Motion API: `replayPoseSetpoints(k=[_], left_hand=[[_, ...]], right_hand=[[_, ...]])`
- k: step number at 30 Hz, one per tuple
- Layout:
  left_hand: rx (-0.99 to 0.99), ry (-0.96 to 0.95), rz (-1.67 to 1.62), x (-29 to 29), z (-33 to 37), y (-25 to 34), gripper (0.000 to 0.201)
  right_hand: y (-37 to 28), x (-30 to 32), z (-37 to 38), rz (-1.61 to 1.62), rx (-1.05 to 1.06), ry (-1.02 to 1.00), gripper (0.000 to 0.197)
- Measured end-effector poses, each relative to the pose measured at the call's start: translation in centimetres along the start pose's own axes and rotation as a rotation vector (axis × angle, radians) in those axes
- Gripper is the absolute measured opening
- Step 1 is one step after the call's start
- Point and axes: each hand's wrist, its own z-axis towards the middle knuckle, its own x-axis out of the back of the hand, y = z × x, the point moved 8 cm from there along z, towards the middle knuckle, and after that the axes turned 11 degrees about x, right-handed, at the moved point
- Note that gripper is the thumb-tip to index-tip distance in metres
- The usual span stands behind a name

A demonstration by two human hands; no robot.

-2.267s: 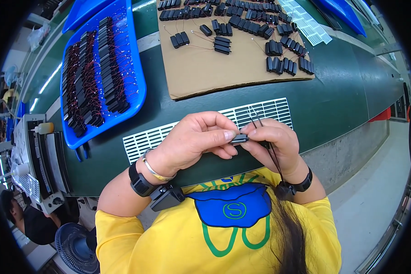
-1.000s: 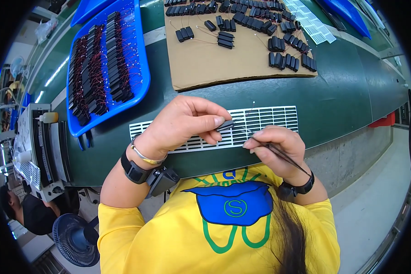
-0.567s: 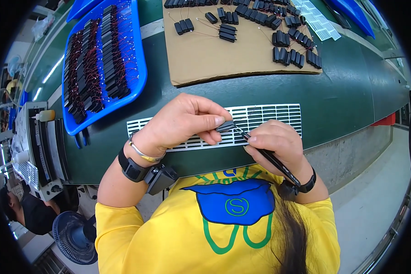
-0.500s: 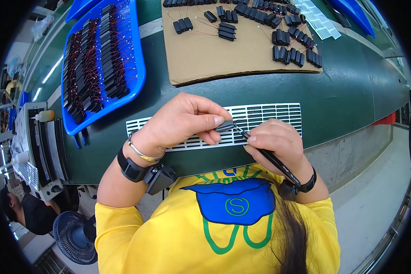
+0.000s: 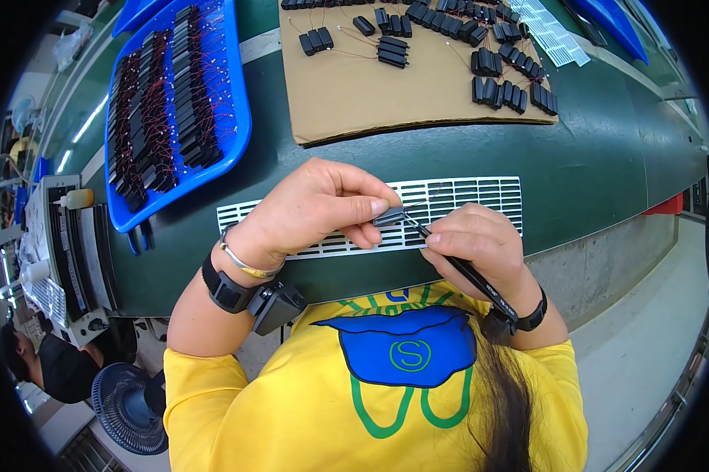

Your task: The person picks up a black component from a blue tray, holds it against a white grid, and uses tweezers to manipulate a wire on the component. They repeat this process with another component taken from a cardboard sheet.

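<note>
Between thumb and fingers, my left hand (image 5: 335,206) pinches a small black rectangular part (image 5: 388,216) that looks like those on the cardboard. My right hand (image 5: 480,248) is closed around black tweezers (image 5: 472,275), held like a pen. The tips of the tweezers meet the right end of the black part; any fine detail there is too small to make out. Beneath both hands lies a white slotted sheet (image 5: 496,189) on the dark green work surface.
A blue tray (image 5: 243,130) at the left holds rows of black parts with red wires. Several wired black parts (image 5: 487,63) rest on a cardboard sheet (image 5: 354,98) at the far side. A fan (image 5: 130,409) and a seated person (image 5: 63,370) are at lower left.
Both hands keep almost the same pose. The tweezer tips have shifted very slightly at the end of the black part.
</note>
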Motion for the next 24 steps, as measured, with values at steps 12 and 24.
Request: replayPoseSetpoints(k=[12,24], left_hand=[[-0.011,-0.019,0.027,-0.17,-0.09,0.08,0.018],[0.017,-0.014,0.0,-0.07,-0.01,-0.07,0.017]], right_hand=[[-0.57,-0.22,0.12,-0.059,0.052,-0.043,0.034],[-0.3,-0.04,-0.14,-0.039,0.034,-0.008,0.035]])
